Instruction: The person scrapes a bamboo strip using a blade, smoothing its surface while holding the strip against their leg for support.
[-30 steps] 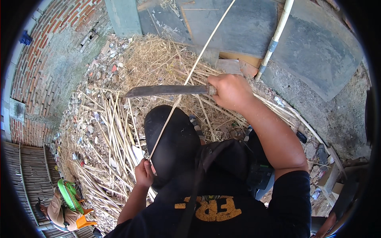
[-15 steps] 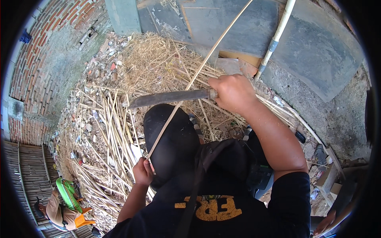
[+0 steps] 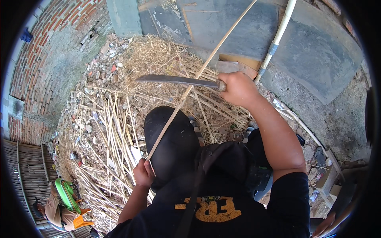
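My right hand (image 3: 237,88) grips the handle of a long curved blade (image 3: 174,80) that points left, level over the straw pile. My left hand (image 3: 143,173) holds the near end of a long thin bamboo strip (image 3: 206,65), which runs up and to the right past the top of the picture. The blade's edge crosses the strip close to the handle. The strip passes over my black-clad knee (image 3: 170,142).
A heap of split bamboo strips and shavings (image 3: 111,131) covers the ground to the left. A brick wall (image 3: 43,59) curves at the left. A white pole (image 3: 278,35) leans on grey sheets (image 3: 317,51). Another person (image 3: 59,206) crouches at the lower left.
The far end of the strip has swung to the right. The blade has shifted slightly down and right along the strip. My left hand has kept its hold near my knee.
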The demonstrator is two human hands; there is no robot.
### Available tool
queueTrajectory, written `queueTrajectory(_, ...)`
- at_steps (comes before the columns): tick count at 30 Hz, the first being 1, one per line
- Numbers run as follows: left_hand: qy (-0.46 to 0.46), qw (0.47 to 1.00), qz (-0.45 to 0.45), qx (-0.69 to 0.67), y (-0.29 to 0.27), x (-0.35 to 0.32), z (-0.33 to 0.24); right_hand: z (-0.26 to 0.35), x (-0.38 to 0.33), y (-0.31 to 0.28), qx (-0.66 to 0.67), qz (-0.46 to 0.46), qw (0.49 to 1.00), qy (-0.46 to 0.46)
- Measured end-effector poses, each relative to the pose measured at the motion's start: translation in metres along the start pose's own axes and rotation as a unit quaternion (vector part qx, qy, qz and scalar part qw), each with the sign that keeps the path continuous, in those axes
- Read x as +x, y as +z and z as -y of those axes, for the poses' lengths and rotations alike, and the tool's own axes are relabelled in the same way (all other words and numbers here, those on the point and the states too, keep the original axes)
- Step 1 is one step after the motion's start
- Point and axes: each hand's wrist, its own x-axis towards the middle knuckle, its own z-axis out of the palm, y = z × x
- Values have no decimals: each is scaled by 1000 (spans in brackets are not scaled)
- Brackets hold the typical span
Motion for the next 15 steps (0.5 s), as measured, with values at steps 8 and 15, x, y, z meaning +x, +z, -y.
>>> queueTrajectory(8,-1,1000,2,-3,-1,1,2,13,-2,-1,-72,-16,996,-47)
queueTrajectory(15,-2,1000,18,3,-4,1,5,-5,-1,-3,-36,-59,997,-37)
